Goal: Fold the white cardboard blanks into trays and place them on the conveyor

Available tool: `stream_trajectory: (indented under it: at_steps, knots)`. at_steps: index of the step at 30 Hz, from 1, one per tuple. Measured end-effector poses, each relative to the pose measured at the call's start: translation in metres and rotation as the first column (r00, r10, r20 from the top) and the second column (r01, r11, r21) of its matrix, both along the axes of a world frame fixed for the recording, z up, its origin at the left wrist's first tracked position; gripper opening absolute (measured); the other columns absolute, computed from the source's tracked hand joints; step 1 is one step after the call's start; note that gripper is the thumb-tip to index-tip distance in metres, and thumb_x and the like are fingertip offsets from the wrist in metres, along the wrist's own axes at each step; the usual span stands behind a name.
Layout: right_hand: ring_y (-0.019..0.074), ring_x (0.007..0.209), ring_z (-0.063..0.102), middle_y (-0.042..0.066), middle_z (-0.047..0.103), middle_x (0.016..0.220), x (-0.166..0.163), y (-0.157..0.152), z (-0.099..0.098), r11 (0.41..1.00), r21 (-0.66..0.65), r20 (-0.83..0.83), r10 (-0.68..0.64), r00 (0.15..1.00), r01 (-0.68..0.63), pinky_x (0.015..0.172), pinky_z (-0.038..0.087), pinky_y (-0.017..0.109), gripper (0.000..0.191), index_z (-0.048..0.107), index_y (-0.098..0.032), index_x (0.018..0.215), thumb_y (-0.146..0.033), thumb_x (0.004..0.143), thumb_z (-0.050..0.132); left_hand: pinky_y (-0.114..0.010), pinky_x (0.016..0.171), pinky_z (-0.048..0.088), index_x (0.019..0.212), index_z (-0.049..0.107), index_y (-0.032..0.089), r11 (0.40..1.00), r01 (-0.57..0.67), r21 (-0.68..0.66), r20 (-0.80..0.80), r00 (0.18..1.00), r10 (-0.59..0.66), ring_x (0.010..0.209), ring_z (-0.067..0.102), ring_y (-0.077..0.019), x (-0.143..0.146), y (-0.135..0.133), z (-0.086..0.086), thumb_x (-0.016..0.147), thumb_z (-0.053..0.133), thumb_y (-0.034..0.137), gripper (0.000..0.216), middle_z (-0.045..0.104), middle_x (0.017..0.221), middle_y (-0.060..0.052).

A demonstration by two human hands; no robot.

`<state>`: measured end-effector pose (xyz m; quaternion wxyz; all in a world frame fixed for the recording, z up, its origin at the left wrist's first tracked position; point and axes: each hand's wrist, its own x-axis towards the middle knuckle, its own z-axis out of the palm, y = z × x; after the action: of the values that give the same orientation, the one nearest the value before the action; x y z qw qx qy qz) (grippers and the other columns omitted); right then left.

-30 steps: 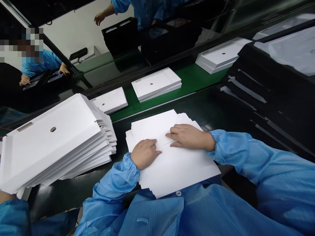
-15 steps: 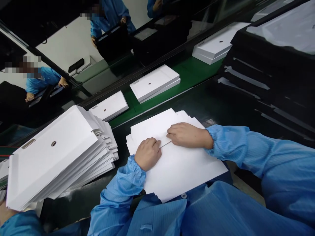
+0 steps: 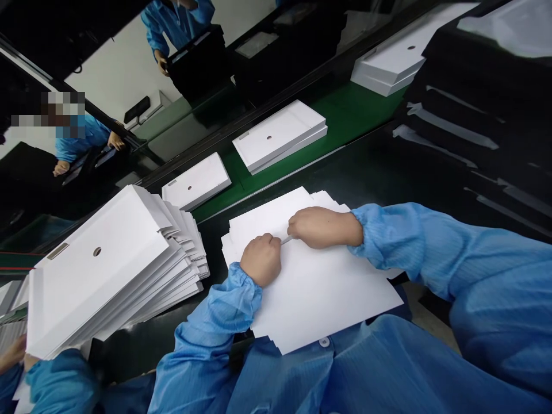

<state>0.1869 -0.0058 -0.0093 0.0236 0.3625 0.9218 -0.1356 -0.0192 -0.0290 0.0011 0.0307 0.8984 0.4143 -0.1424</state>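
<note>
A die-cut white card sheet (image 3: 328,293) lies in front of me, on top of other white sheets whose notched corners stick out. Across its middle runs a crease or raised edge, and both hands are on it. My left hand (image 3: 261,260) is closed there, knuckles up, its fingertips hidden under the palm. Just to the right, my right hand (image 3: 323,227) pinches the same line with curled fingers. The two hands are a small gap apart. To the left stands a leaning stack of folded white box parts (image 3: 116,253), the top one with a round hole and a slot.
Behind my work surface runs a green conveyor belt (image 3: 336,123) carrying white boxes (image 3: 280,135). Dark stacked trays (image 3: 466,132) rise at the right. A co-worker's sleeve (image 3: 62,379) and hand are at the lower left. Other people in blue work across the line.
Both hands have shifted slightly along the crease, and the right-hand fingers are curled in tighter. The view has tilted a little; the belt boxes appear further right. A co-worker's hand at lower left has moved.
</note>
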Motion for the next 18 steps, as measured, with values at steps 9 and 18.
stream_trajectory:
  at_steps: [9, 18]
  knots:
    - [0.0225, 0.091, 0.064, 0.008, 0.071, 0.1, 0.01, -0.004, -0.002, 0.996, 0.087, -0.13, -0.005, 0.992, 0.016, 0.069, 0.038, 0.031, 0.032, 0.063, -0.021, 0.126, -0.019, 0.097, 0.051, -0.034, 0.076, 0.05, 0.123, 0.062, 0.03, 0.984, -0.153, -0.086, 0.107, 0.981, 0.162, 0.097, 0.069, -0.0246, -0.01, 0.018, 0.013, 0.094, 0.058, 0.029, 0.029, 0.074, 0.109, -0.002]
    - [0.0259, 0.096, 0.056, 0.015, 0.066, 0.104, 0.016, -0.002, -0.024, 0.9, 0.436, -0.116, 0.046, 0.992, 0.01, 0.078, 0.033, 0.037, 0.043, 0.057, -0.011, 0.134, -0.037, 0.099, 0.054, -0.041, 0.088, 0.048, 0.141, 0.054, 0.021, 0.993, 0.008, 0.114, 0.003, 1.0, -0.009, 0.103, 0.061, -0.0285, -0.015, 0.02, 0.006, 0.095, 0.059, 0.042, 0.051, 0.065, 0.112, -0.011]
